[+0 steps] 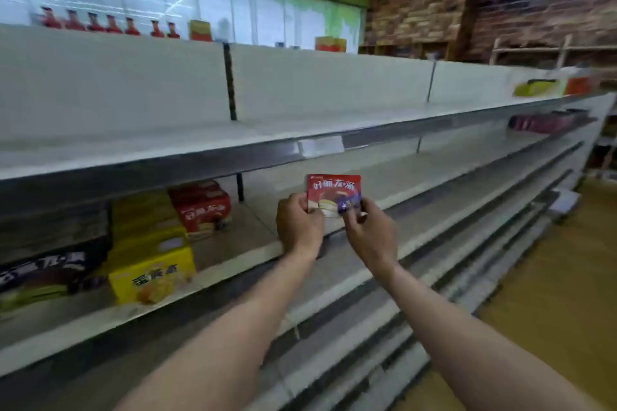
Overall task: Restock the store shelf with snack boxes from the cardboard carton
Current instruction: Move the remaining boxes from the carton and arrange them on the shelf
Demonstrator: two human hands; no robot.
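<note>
Right, you've got the red snack box [334,195] up in front of the second shelf [260,243], both hands on it: your left hand [298,222] grips its lower left corner, your right hand [365,230] pinches the lower right, fingers curled round the edges. It sits above the shelf's front lip, not yet set down. Printed face points back at you, top edge up; it looks nearly square from here, so I can't call its long axis. Progress looks early: to the left stand a red box [202,208], yellow boxes [150,257] and a dark box [43,274], but long stretches of shelf run bare. The carton isn't in view, so what's left in it I can't say.
</note>
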